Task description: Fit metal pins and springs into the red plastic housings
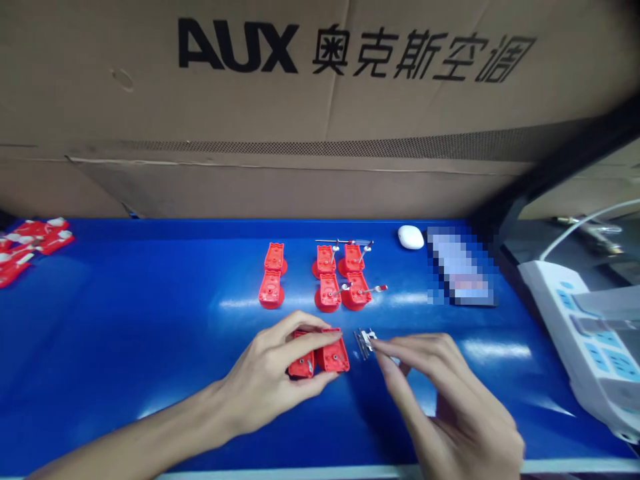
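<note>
— What's in the hands right now?

— Two small red moulded plastic housings (320, 357), side by side and touching, low on the glossy blue table (125, 333), near its front edge. Open faces up, a round hole showing in each, long axes running away from the person, tilted slightly.

— And the grip?

— The left hand (270, 380) comes in from the lower left, forearm flat across the table, fingers arched over the top of the pair and thumb underneath, closed snugly around them. The right hand (445, 400) reaches in from the lower right, thumb and forefinger pinched narrow on a small silvery metal clip (365, 341), just right of the housings, not quite touching them. The clip's shape is too small to make out.

— Anything beyond?

— Further back, six more red housings on round bases (325, 277) stand in two rows, the right-hand four with thin metal pins sticking out. A white oval pebble-like object (411, 237) lies behind them, a heap of red parts (30, 243) far left, a white power strip (585, 333) on the right, and a brown cardboard box printed AUX (320, 100) along the back.
</note>
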`<action>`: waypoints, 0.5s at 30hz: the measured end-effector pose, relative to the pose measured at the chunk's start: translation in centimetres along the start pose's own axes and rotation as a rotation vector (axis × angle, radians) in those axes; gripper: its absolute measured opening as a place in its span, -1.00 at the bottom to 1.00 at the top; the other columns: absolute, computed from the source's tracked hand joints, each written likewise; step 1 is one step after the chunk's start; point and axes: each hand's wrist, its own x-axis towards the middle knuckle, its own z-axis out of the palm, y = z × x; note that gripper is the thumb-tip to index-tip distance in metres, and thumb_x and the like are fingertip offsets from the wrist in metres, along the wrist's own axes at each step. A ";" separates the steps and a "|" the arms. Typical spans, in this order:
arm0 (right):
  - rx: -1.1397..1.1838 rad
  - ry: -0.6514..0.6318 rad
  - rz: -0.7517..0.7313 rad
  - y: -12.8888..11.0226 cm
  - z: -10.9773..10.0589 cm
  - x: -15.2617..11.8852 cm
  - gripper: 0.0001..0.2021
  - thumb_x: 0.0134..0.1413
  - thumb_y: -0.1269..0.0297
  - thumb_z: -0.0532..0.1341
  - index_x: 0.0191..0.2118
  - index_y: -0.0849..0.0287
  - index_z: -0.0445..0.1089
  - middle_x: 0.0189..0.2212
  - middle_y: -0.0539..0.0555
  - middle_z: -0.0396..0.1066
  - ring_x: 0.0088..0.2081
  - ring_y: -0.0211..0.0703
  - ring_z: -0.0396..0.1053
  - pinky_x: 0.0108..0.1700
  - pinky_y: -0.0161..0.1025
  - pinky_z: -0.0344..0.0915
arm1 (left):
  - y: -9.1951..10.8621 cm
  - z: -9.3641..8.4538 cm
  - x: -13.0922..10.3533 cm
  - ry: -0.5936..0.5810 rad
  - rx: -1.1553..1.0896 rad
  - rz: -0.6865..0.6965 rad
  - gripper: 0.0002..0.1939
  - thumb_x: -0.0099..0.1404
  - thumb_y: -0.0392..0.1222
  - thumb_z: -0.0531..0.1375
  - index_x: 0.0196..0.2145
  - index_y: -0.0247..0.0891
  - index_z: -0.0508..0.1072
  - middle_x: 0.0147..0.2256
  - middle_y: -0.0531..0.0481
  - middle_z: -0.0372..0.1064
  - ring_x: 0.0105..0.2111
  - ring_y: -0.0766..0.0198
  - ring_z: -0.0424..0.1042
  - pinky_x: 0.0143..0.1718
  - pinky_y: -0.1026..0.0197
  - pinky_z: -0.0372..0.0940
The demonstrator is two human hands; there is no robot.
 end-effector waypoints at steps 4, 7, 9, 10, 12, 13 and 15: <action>-0.092 -0.008 -0.085 1.7 0.4 -0.9 -0.67 0.38 0.45 0.33 0.14 -0.04 0.59 -0.10 0.07 0.67 -0.10 -0.02 0.58 -0.04 -0.05 0.53 | -0.3 -0.1 -0.2 0.020 0.015 -0.004 -0.47 0.43 -0.25 0.44 0.30 -0.01 0.55 0.15 -0.10 0.51 0.08 0.14 0.62 0.12 0.10 0.58; -0.124 -0.083 -0.183 3.2 1.0 -2.1 -0.57 0.37 0.55 0.30 0.24 0.02 0.53 -0.01 0.07 0.68 -0.06 -0.07 0.60 0.04 -0.09 0.55 | -0.5 -0.2 -0.3 0.033 0.030 0.000 -0.46 0.42 -0.25 0.45 0.30 -0.01 0.55 0.15 -0.09 0.51 0.07 0.15 0.62 0.11 0.12 0.58; -0.174 -0.132 -0.230 4.1 1.4 -2.8 -0.54 0.38 0.57 0.28 0.29 0.06 0.51 0.04 0.09 0.67 -0.04 -0.09 0.60 0.04 -0.14 0.56 | -0.5 -0.2 -0.3 0.042 0.041 0.012 -0.46 0.42 -0.25 0.45 0.30 -0.02 0.55 0.15 -0.08 0.51 0.07 0.17 0.62 0.11 0.14 0.57; -0.206 -0.138 -0.258 4.5 1.6 -3.0 -0.54 0.39 0.56 0.28 0.31 0.08 0.50 0.04 0.09 0.67 -0.04 -0.10 0.59 0.01 -0.17 0.56 | -0.6 -0.2 -0.3 0.044 0.043 0.016 -0.46 0.42 -0.25 0.46 0.30 -0.03 0.55 0.15 -0.08 0.51 0.07 0.17 0.62 0.11 0.14 0.57; -0.299 -0.123 -0.305 4.9 2.0 -3.3 -0.54 0.40 0.55 0.28 0.32 0.10 0.50 -0.02 0.10 0.66 -0.11 -0.12 0.55 -0.09 -0.22 0.53 | -0.6 -0.1 -0.3 0.045 0.040 0.016 -0.47 0.41 -0.26 0.46 0.29 -0.04 0.55 0.15 -0.08 0.51 0.08 0.18 0.61 0.12 0.15 0.57; -0.349 -0.109 -0.322 5.1 2.1 -3.4 -0.54 0.40 0.55 0.28 0.31 0.09 0.52 -0.06 0.10 0.65 -0.15 -0.14 0.52 -0.17 -0.25 0.50 | -0.6 -0.1 -0.2 0.044 0.038 0.016 -0.47 0.41 -0.26 0.46 0.29 -0.05 0.55 0.15 -0.08 0.51 0.08 0.18 0.61 0.12 0.15 0.57; -0.434 -0.094 -0.342 5.1 2.3 -3.3 -0.55 0.38 0.54 0.30 0.28 0.07 0.55 -0.15 0.09 0.61 -0.22 -0.16 0.46 -0.28 -0.28 0.42 | -0.5 -0.1 -0.2 0.044 0.037 0.017 -0.47 0.41 -0.26 0.46 0.29 -0.05 0.55 0.15 -0.07 0.52 0.09 0.18 0.61 0.12 0.15 0.57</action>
